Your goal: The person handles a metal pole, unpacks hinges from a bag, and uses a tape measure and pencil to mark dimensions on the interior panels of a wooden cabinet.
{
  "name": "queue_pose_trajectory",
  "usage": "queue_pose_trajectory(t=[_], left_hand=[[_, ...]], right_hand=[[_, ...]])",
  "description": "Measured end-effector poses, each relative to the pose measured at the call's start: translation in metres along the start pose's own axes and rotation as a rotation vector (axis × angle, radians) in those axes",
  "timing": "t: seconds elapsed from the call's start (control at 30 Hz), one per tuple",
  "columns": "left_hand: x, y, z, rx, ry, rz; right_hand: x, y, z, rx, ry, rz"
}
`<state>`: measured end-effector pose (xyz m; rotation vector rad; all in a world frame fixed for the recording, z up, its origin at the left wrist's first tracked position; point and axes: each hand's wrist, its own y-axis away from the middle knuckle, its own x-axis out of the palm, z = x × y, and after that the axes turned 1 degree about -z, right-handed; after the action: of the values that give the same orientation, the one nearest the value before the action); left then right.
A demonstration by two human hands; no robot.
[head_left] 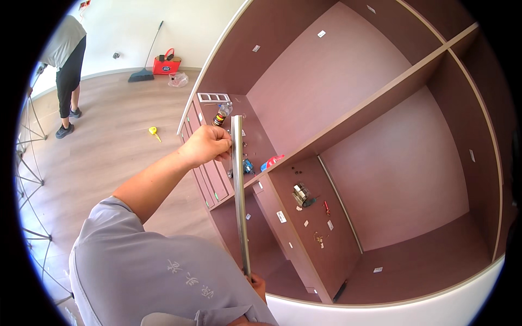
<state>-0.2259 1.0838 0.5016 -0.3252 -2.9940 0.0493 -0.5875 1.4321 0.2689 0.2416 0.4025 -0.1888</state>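
A long, narrow silver metal rail [240, 190] stands nearly upright in front of my chest, its upper end tipped slightly away. My left hand [208, 144] is closed in a pinch at the rail's side, a little below the upper end; its fingertips are partly hidden. Lower down, my right hand [258, 286] grips the rail close to my shirt, with most of its fingers out of sight. Behind the rail, a brown cabinet [293, 119] carries a clear plastic bottle [225, 108], a dark can with a yellow band [218, 119] and a blue tool [248, 166].
Inside the cabinet lie a red-and-blue packet [272, 162], a clear bag of hardware [302, 194] and a red tool [326, 207]. A yellow tape measure [153, 131] rests on the floor. At the far left stands another person [69, 70] near folding wire legs [32, 179]. A broom [142, 75] and red bag [166, 65] are by the wall.
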Motion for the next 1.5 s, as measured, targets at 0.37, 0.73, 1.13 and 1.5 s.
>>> queue_pose_trajectory(t=[0.37,0.73,1.13,1.5], left_hand=[[-0.002,-0.002,-0.002,0.034,-0.02,0.0],[-0.001,-0.002,-0.004,-0.035,-0.067,-0.004],[0.006,-0.01,0.02,-0.156,0.47,0.144],[0.061,-0.007,0.07,-0.403,0.879,0.175]], right_hand=[[-0.004,-0.005,-0.003,0.012,0.104,-0.03],[-0.009,-0.007,0.003,-0.044,0.21,-0.066],[-0.015,-0.007,-0.017,0.096,-0.094,0.075],[-0.018,-0.016,0.026,0.078,0.063,0.077]])
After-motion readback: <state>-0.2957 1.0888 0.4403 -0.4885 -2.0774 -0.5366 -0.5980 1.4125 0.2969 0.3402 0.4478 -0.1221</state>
